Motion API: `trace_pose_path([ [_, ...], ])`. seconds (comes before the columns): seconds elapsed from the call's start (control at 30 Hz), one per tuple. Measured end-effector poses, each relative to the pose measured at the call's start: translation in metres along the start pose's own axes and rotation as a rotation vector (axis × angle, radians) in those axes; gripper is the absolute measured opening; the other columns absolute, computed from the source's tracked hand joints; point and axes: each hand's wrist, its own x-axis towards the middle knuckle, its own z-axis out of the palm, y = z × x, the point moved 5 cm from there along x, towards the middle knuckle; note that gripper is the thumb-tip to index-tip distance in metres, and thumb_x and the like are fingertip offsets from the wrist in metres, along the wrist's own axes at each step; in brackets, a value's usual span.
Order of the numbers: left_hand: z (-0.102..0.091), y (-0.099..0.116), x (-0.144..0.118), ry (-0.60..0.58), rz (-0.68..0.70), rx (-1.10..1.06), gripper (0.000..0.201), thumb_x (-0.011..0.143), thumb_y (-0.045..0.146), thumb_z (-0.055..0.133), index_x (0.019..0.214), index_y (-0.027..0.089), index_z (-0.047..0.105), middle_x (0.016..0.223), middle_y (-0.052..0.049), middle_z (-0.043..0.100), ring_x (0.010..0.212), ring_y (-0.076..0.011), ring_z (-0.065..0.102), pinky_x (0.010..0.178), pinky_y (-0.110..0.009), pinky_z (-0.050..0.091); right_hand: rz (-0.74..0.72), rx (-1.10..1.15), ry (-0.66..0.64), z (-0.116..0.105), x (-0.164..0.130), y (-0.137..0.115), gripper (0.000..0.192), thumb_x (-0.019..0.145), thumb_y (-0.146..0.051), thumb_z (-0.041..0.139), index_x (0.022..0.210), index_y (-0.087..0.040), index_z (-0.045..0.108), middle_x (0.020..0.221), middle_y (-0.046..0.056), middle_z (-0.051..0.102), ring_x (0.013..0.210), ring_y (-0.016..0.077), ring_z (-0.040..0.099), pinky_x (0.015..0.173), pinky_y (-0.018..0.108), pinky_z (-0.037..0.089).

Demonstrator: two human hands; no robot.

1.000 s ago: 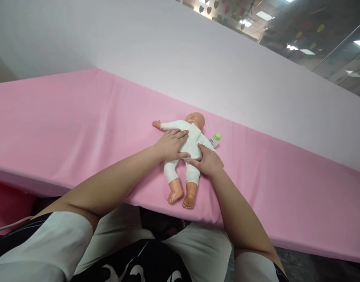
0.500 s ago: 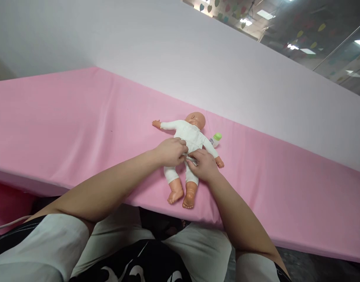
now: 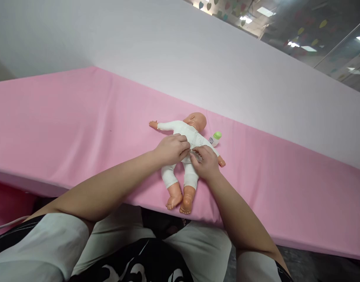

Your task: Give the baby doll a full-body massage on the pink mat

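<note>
Doll (image 3: 188,135) in a white suit lies on its back on the pink sheet (image 3: 65,117), head to the far right, bare feet near the close edge, one arm stretched out to the left. Left hand (image 3: 171,149) and right hand (image 3: 205,161) both rest on the doll's belly, fingertips curled and meeting at the suit's cloth. A small bottle (image 3: 215,138) with a green cap lies just right of the doll's shoulder; a white wall (image 3: 168,51) rises behind the sheet.
</note>
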Motion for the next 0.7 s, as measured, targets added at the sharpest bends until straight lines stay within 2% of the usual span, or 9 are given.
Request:
trace_pose_path([
  [0.07,0.005,-0.001,0.000,-0.035,0.004,-0.012,0.031,0.101,0.028,0.048,0.098,0.020,0.078,0.096,-0.008,0.072,0.092,-0.0245,0.066,0.078,-0.038,0.048,0.042,-0.022,-0.073,0.006,0.002,0.003,0.017,0.097,-0.032,0.063,0.103,-0.023,0.075,0.101,0.007,0.077,0.103,0.0264,0.068,0.098,0.041,0.052],
  [0.17,0.015,-0.005,0.000,-0.166,-0.027,0.012,0.031,0.100,0.029,0.049,0.090,0.020,0.078,0.091,-0.008,0.072,0.088,-0.0253,0.067,0.073,-0.039,0.046,0.082,-0.017,-0.225,0.013,0.003,0.004,0.018,0.100,-0.032,0.060,0.097,-0.025,0.077,0.099,0.005,0.078,0.098,0.0252,0.069,0.092,0.040,0.053],
  [0.23,0.016,-0.007,0.000,-0.205,-0.042,0.018,0.031,0.098,0.031,0.050,0.086,0.020,0.077,0.088,-0.007,0.072,0.082,-0.0243,0.067,0.068,-0.038,0.043,0.091,-0.002,-0.246,0.013,0.004,0.004,0.022,0.102,-0.031,0.058,0.095,-0.026,0.078,0.098,0.003,0.080,0.096,0.0246,0.070,0.090,0.040,0.053],
  [0.33,0.010,-0.010,-0.001,-0.142,-0.036,-0.018,0.026,0.095,0.030,0.054,0.085,0.021,0.077,0.087,-0.005,0.072,0.080,-0.0227,0.067,0.066,-0.037,0.044,0.100,0.022,-0.219,0.009,0.003,0.003,0.023,0.103,-0.031,0.057,0.097,-0.028,0.079,0.100,0.002,0.081,0.095,0.0242,0.071,0.089,0.039,0.054],
  [0.5,-0.002,-0.012,-0.003,0.086,-0.006,-0.070,0.022,0.094,0.028,0.058,0.102,0.021,0.078,0.103,-0.007,0.074,0.101,-0.0259,0.067,0.088,-0.040,0.051,0.105,-0.022,-0.124,0.009,0.000,0.006,0.017,0.099,-0.035,0.064,0.104,-0.028,0.079,0.103,0.004,0.080,0.104,0.0275,0.071,0.100,0.044,0.054],
  [0.63,0.006,-0.011,-0.001,0.065,0.024,-0.045,0.029,0.093,0.027,0.059,0.115,0.021,0.077,0.112,-0.009,0.073,0.105,-0.0278,0.066,0.093,-0.043,0.051,0.113,-0.042,0.025,0.008,-0.002,0.012,0.032,0.098,-0.042,0.067,0.123,-0.024,0.076,0.121,0.010,0.077,0.121,0.0303,0.066,0.114,0.047,0.048],
  [0.7,0.012,-0.012,0.001,0.018,0.017,-0.026,0.031,0.093,0.028,0.058,0.115,0.021,0.078,0.110,-0.009,0.073,0.103,-0.0280,0.066,0.091,-0.043,0.051,0.116,-0.019,-0.021,0.011,-0.001,0.015,0.036,0.100,-0.044,0.064,0.128,-0.023,0.074,0.126,0.010,0.076,0.125,0.0299,0.064,0.116,0.047,0.047],
])
